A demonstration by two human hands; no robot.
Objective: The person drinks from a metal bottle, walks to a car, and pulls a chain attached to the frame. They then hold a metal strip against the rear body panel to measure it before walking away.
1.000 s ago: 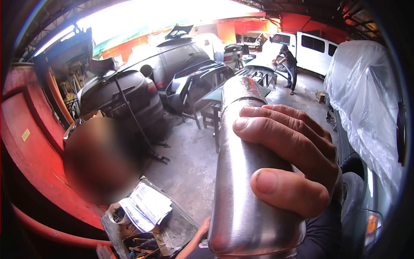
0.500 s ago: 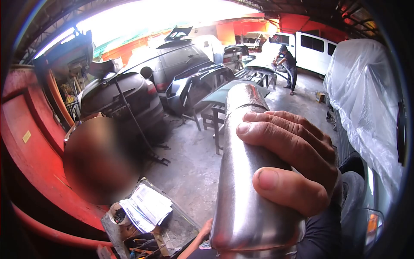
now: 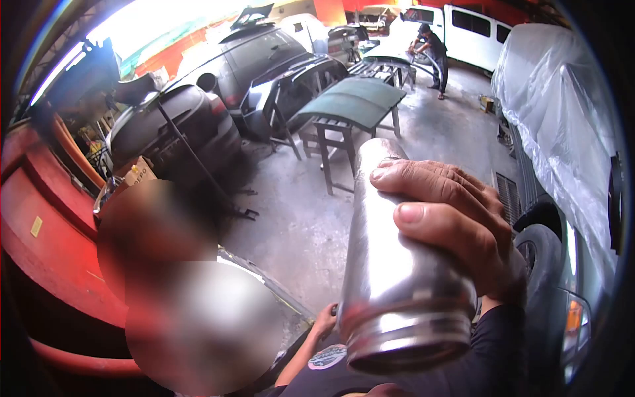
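Head camera, nearest: the right hand (image 3: pixel 456 218) grasps a steel bottle (image 3: pixel 407 264) from its right side, thumb and fingers pressed on the wall. The bottle stands tilted in the air, its ringed rim low and closest to the lens, its narrower end pointing away. Below and left, the left hand (image 3: pixel 324 321) is bent at a small dark object (image 3: pixel 335 309); how firmly it grips, I cannot tell. Beside its forearm is a dark shirt (image 3: pixel 370 370) with a round pale print.

Left of that hand runs the edge of a worktop (image 3: pixel 294 317), mostly lost in a blurred patch. Concrete floor (image 3: pixel 284 225) spreads between the worktop and a dark green panel (image 3: pixel 357 102) lying on a stand (image 3: pixel 324 155). On the right, past a tyre (image 3: pixel 539 255), crinkled clear plastic sheeting (image 3: pixel 555 126) drapes a vehicle; at left are a red wall (image 3: pixel 53 231) and a cardboard box (image 3: pixel 139 173), then dusty dark cars (image 3: pixel 245 59).

Farther off, a person (image 3: pixel 433 56) bends over another work stand near a glossy white van (image 3: pixel 456 33).
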